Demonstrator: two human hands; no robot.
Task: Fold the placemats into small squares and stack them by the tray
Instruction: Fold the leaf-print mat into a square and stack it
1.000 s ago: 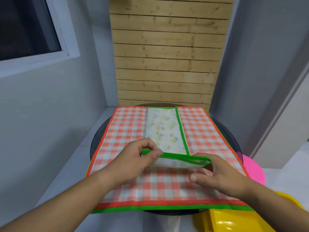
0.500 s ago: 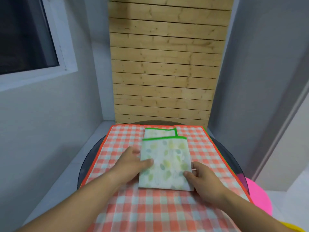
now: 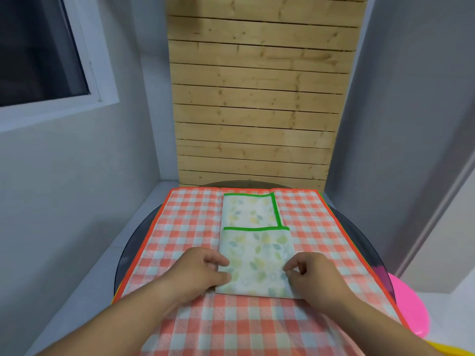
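From the head camera, a leaf-print placemat [image 3: 253, 242] with a green border lay folded on top of a red-checked placemat [image 3: 185, 227] that covered most of a round dark glass table [image 3: 359, 227]. The folded piece sat at the middle of the checked one, its near flap doubled over toward 12 o'clock, with a green edge running across about halfway up and a narrower panel showing beyond it.

The left hand [image 3: 198, 272] rested at the 9 o'clock side of the near flap, fingers curled and pressed down on its left edge. The right hand [image 3: 312, 274] sat at the 3 o'clock side, fingers curled in and pressed on the right edge. Neither hand was lifting the cloth; both flattened it.

Compared with 1 second before, when both hands were pinching the green edge up off the checked cloth, the flap had been laid flat. Compared with half a second before, the hands had drawn back toward 6 o'clock, to the near corners of the fold, and more of the far panel showed.

At 4 o'clock, off the table's rim, a pink round thing [image 3: 408, 314] sat low. A sliver of yellow [image 3: 447, 350] showed at 5 o'clock; what it was I could not tell. Wooden slats [image 3: 257, 98] stood at 12 o'clock.
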